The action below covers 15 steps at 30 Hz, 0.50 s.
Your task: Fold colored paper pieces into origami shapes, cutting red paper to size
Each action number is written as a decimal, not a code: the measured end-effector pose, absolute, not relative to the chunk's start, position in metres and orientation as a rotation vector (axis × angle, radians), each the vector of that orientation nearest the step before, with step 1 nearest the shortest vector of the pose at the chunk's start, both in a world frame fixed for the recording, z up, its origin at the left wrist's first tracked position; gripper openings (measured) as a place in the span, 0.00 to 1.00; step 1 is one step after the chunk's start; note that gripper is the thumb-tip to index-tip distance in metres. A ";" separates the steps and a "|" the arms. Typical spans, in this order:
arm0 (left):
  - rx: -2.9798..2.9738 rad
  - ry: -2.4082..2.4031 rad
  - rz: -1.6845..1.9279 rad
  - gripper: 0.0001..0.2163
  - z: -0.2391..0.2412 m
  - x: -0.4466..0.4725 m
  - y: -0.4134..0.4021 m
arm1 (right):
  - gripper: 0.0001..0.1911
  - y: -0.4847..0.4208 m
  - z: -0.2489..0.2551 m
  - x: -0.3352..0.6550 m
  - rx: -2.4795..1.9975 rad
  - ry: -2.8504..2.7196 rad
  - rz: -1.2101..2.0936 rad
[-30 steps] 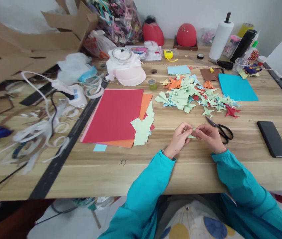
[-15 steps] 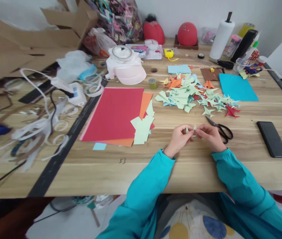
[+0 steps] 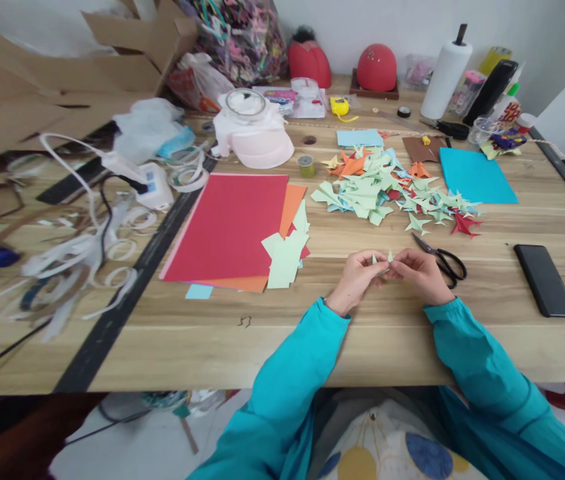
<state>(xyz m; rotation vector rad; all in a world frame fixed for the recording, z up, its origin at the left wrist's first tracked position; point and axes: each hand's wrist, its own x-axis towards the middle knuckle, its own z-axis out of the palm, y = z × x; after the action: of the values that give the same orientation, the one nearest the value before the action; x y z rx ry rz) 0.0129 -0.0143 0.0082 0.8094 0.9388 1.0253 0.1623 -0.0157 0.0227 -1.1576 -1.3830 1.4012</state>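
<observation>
Between my fingertips is a small pale-green folded paper piece (image 3: 390, 256) with pointed tips sticking up. My left hand (image 3: 360, 277) pinches it from the left, and my right hand (image 3: 420, 272) pinches it from the right; fingers cover most of its body. Just beyond my right hand lie scissors (image 3: 442, 259) with black handles, partly hidden by that hand. Farther back spreads a pile of folded paper cranes (image 3: 370, 187), mostly pale green, with some orange, red and blue ones.
Left of my hands lie red paper sheets (image 3: 232, 227) and loose pale-green pieces (image 3: 287, 260). A black phone (image 3: 546, 280) rests at the right. Blue sheets (image 3: 477, 175) lie behind the pile. Cords and white tape rolls (image 3: 122, 280) clutter the left side.
My hands stay in nearly the same place, still pinching the paper. The right fingertips have shifted slightly, and the view has moved a little.
</observation>
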 end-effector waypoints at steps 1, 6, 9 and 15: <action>0.806 0.931 1.024 0.08 0.008 0.013 -0.014 | 0.19 -0.016 0.023 0.162 -1.157 -1.385 1.401; 0.776 0.902 1.013 0.09 0.009 0.013 -0.015 | 0.19 -0.016 0.025 0.163 -1.163 -1.402 1.401; 0.776 0.894 1.021 0.10 0.009 0.013 -0.016 | 0.19 -0.016 0.024 0.163 -1.156 -1.386 1.416; 0.800 0.886 1.043 0.13 0.007 0.013 -0.015 | 0.18 -0.016 0.023 0.164 -1.144 -1.387 1.414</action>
<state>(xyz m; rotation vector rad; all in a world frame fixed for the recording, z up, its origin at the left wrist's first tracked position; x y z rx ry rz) 0.0132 -0.0150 0.0067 0.8002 0.8857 1.0432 0.1637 -0.0165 0.0232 -1.1440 -1.3868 1.4143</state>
